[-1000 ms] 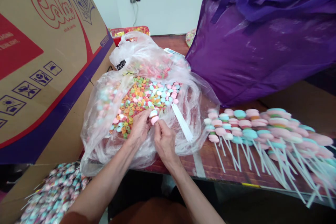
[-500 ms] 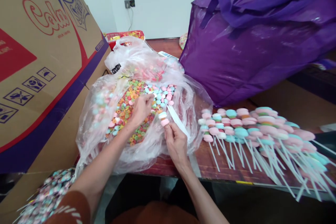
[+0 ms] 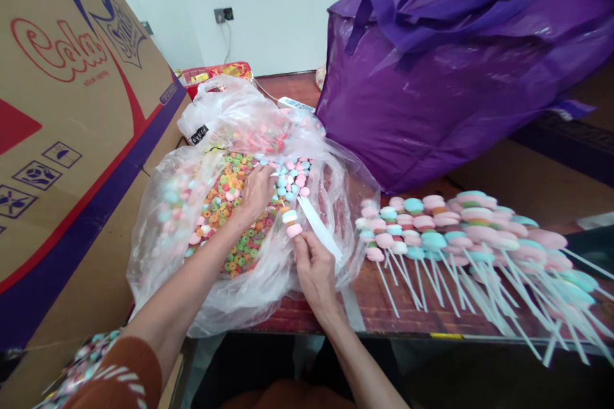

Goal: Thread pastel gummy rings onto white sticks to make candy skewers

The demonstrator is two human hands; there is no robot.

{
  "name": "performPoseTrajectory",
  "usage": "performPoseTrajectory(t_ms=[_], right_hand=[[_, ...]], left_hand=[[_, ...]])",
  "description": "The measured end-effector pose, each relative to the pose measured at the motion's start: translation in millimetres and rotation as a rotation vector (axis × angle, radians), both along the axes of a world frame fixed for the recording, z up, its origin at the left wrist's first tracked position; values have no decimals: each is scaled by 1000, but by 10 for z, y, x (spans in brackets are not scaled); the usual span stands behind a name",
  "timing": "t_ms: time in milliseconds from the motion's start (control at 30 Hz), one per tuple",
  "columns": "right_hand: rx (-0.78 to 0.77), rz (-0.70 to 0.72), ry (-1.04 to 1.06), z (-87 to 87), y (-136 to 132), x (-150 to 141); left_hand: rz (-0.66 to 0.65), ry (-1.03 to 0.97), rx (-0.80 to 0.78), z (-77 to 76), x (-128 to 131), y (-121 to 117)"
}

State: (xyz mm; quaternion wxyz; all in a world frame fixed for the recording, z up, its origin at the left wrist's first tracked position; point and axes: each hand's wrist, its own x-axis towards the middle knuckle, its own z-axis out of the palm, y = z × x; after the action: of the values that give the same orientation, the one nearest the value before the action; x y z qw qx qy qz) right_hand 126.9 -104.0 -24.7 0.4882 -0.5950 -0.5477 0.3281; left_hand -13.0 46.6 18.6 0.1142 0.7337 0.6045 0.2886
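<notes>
My right hand (image 3: pixel 313 262) pinches the lower part of a candy skewer (image 3: pixel 291 220), a white stick threaded with pink, white-blue and orange pieces, its bare tip pointing up. My left hand (image 3: pixel 259 190) reaches down among the loose candies, fingers curled together by the pastel pieces; what they hold, if anything, is hidden. Ring-shaped gummies (image 3: pixel 240 246) in green, orange and red lie under and around that hand. Pink, blue and white candy discs (image 3: pixel 292 179) sit just right of it. White sticks (image 3: pixel 319 227) lie bundled beside the skewer on the clear plastic bag (image 3: pixel 211 313).
Finished-looking candy skewers (image 3: pixel 460 236) are piled on the table (image 3: pixel 374 307) at right. A purple bag (image 3: pixel 432 96) stands behind them. A large cardboard box (image 3: pixel 62 140) borders the left side. More wrapped candy (image 3: pixel 91 358) lies low at left. A power strip (image 3: pixel 295 104) is at the back.
My left hand has left the skewer and moved up into the loose candies. My right hand has drawn the skewer aside to the right, and an orange piece now shows near its top.
</notes>
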Motion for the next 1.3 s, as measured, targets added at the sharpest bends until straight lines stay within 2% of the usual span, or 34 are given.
performPoseTrajectory(t_ms=[167, 267, 333, 433, 533, 667, 767, 833, 1000, 1167, 1300], right_hand=[[-6, -20, -7, -37, 3, 4], [-6, -30, -15, -61, 1, 16], [0, -35, -16, -66, -3, 21], [13, -27, -16, -52, -12, 18], [24, -8, -19, -26, -21, 8], [38, 17, -9, -7, -31, -5], [53, 54, -9, -9, -38, -9], [60, 81, -11, -12, -43, -10], [86, 129, -16, -3, -49, -11], [106, 175, -27, -11, -46, -17], [94, 189, -16, -40, -45, -21]], left_hand=[[-173, 77, -136, 9, 151, -24], [-158, 123, -160, -26, 221, -40], [-129, 62, -127, -36, 220, -47], [-52, -171, -81, -15, 143, -76], [-1, -560, -120, 37, 26, -185], [2, -1031, -302, 124, -86, -478], [5, -1207, -455, 165, -128, -707], [3, -1286, -495, 163, -149, -817], [40, -1356, -462, 79, -192, -932], [142, -1345, -321, -9, -212, -951], [116, -1317, -283, -39, -217, -988]])
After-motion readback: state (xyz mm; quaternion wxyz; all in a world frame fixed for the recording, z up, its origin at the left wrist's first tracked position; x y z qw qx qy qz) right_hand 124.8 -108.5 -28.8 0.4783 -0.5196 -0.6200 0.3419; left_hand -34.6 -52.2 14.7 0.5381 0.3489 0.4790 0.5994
